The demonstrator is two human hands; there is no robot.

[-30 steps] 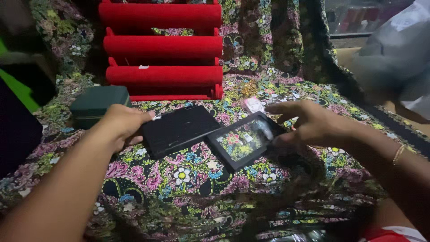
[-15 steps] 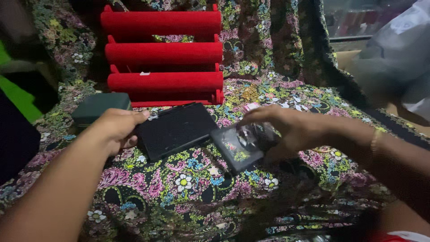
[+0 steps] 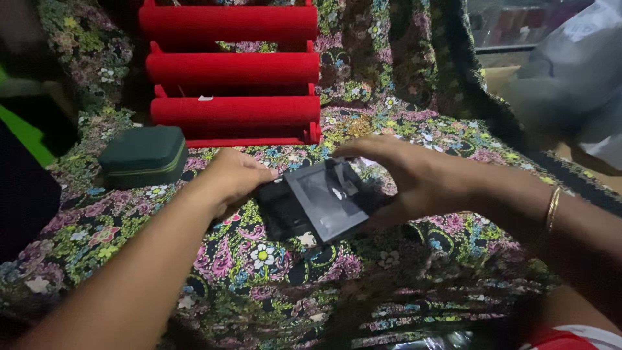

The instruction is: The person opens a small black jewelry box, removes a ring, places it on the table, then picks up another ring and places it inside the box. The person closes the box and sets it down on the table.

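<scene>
Two hands grip my flat black box [image 3: 285, 207] and its window lid [image 3: 327, 198]: left hand [image 3: 233, 178] and right hand [image 3: 405, 178] pinch the edges; likely light, stiff, scratch-prone.

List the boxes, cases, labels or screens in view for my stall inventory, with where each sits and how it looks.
Black flat box: centre of the floral cloth, left hand on its left end.
Windowed black lid: rectangular, over the box, in the right hand.
Dark green zipped case: rounded, left, beside the red stand.
Small white tag: on the red stand's lowest roll.
No screens.
</scene>
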